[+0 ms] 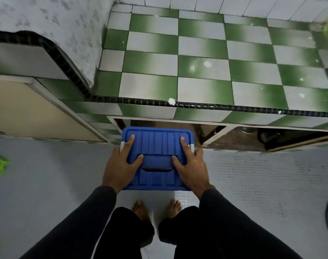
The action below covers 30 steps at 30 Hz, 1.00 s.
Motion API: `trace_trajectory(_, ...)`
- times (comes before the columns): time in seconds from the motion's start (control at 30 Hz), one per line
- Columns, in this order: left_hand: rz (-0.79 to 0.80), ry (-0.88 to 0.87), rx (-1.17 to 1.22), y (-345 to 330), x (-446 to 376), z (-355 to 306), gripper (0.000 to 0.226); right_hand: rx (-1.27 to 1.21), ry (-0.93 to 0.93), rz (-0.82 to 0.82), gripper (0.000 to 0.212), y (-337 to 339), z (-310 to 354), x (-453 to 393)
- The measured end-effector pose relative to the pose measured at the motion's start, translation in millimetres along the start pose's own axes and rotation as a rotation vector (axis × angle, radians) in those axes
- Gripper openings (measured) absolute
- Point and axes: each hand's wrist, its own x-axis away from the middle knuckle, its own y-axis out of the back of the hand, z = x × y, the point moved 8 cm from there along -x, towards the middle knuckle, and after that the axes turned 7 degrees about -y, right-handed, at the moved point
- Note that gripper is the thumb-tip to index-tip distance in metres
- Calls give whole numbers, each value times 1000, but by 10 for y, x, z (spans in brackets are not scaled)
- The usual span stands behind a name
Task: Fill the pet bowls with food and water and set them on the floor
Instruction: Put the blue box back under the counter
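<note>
Blue plastic container [156, 157], rectangular w/ ribbed lid and recessed handle, is held above grey textured floor [262, 184], just in front of green/white glossy checker-tiled bench [202, 71]. Left grip [122, 165] and right grip [192, 167] both spread: thumbs at handle recess, forefingers flat on lid, other fingers round container's sides.

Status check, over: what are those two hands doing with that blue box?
Left hand and right hand grip the blue ribbed plastic lidded box by its sides, lid on. Held before the open cupboard under the green-and-white tiled counter. Nothing blocking.
</note>
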Motion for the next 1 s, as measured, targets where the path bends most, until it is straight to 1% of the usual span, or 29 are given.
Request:
trace_trajectory(0.4,6,-1,49,-1319,-705,1143,79,-5,2,-32,79,-1398,-719,-995)
trace_trajectory(0.67,-36,-57,130,-2140,-1195,1850,79,-33,-30,-39,79,-2304,-1209,-1691)
trace_trajectory(0.8,-35,-70,194,-2475,-1392,2139,78,-30,-26,-55,80,-2645,-1392,-1952)
trace_trajectory(0.9,-20,-49,199,-2669,-1551,2321,78,-35,-34,-66,80,-2810,-1504,-2130)
trace_trajectory(1.0,-22,-38,151,-2795,-1690,2458,78,-43,-21,-88,80,-2927,-1556,-2276)
